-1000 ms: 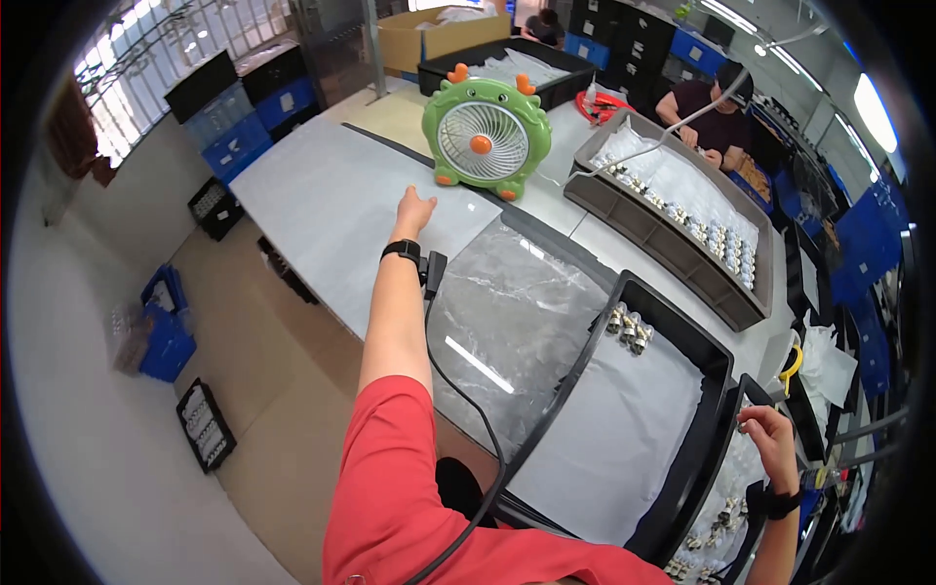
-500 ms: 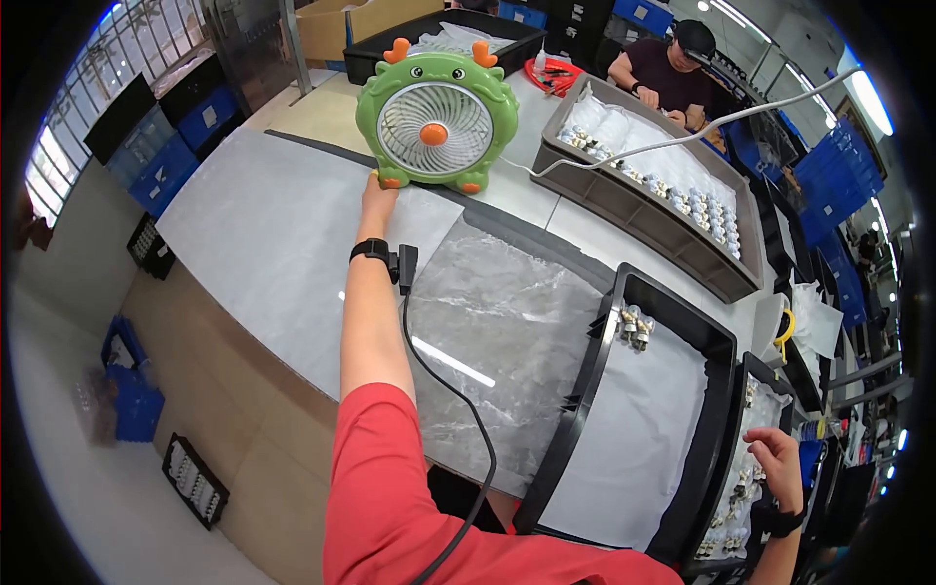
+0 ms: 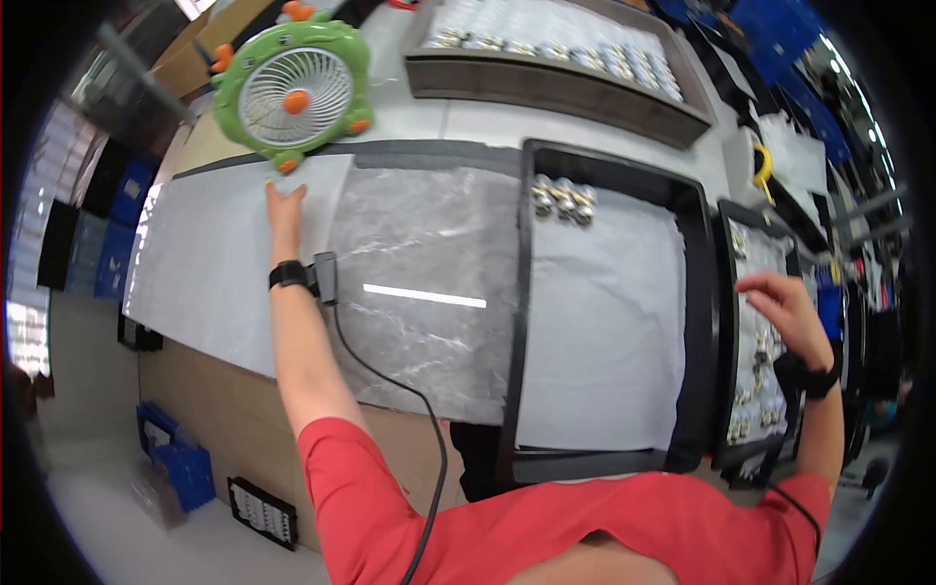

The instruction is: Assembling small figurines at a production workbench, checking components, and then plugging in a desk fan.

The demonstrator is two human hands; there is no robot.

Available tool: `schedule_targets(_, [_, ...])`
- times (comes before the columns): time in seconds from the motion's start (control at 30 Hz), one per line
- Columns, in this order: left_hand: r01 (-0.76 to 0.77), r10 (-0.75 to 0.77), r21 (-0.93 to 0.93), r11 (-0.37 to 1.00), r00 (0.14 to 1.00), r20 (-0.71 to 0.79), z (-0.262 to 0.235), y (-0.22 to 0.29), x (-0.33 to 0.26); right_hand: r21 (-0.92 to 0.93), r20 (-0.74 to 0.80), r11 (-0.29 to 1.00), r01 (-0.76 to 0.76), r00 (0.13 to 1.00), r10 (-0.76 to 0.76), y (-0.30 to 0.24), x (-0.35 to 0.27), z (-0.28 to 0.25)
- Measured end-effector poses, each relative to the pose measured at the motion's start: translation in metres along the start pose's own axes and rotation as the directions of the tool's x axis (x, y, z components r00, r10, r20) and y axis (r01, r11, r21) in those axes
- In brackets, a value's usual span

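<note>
since half a second ago the left hand has been drawn back from the green fan, fingers flat and together just below its base. right hand is spread, fingers apart, over the side tray; its small metal parts are blurred.

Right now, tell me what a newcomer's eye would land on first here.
The green desk fan with orange knobs stands out at the far left of the table, with the left hand stretched flat just below its base. To the right, the right hand hovers over a narrow black tray holding small metal parts. Between them lies a large black tray lined with white paper, a small cluster of metal parts at its far edge.
</note>
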State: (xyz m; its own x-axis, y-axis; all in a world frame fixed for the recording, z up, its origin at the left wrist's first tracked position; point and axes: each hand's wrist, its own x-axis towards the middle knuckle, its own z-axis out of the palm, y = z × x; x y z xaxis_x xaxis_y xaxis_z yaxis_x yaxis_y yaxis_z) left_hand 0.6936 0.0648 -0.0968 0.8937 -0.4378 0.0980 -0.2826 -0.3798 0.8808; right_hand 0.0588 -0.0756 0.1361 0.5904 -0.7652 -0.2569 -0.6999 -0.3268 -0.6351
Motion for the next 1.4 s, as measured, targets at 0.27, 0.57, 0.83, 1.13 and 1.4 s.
schedule_targets(0.27, [-0.061, 0.100, -0.121, 0.991, 0.932, 0.348, -0.062, 0.118, -0.156, -0.083, 0.019, 0.988, 0.129, 0.992, -0.128, 0.065, -0.025, -0.045])
schedule_targets(0.57, [-0.367, 0.460, -0.278, 0.888, 0.720, 0.519, -0.024, 0.254, -0.472, -0.121, 0.053, 0.853, 0.507, 0.862, -0.505, 0.190, -0.112, -0.052])
schedule_targets(0.83, [-0.726, 0.574, -0.510, 0.462, -0.194, 0.796, 0.049, 0.382, -0.679, 0.093, -0.098, 0.685, 0.723, 0.691, -0.716, 0.238, -0.309, -0.079])
schedule_targets(1.13, [-0.503, 0.565, -0.819, 0.277, -0.604, 0.562, 0.095, 0.418, -0.783, 0.261, -0.520, -0.133, 0.956, 0.023, -0.854, 0.265, -0.464, -0.082])
schedule_targets(1.4, [-0.589, 0.506, -0.721, 0.364, -0.525, 0.684, 0.128, 0.415, -0.757, 0.274, -0.646, -0.260, 0.926, -0.023, -0.763, 0.251, -0.433, -0.083])
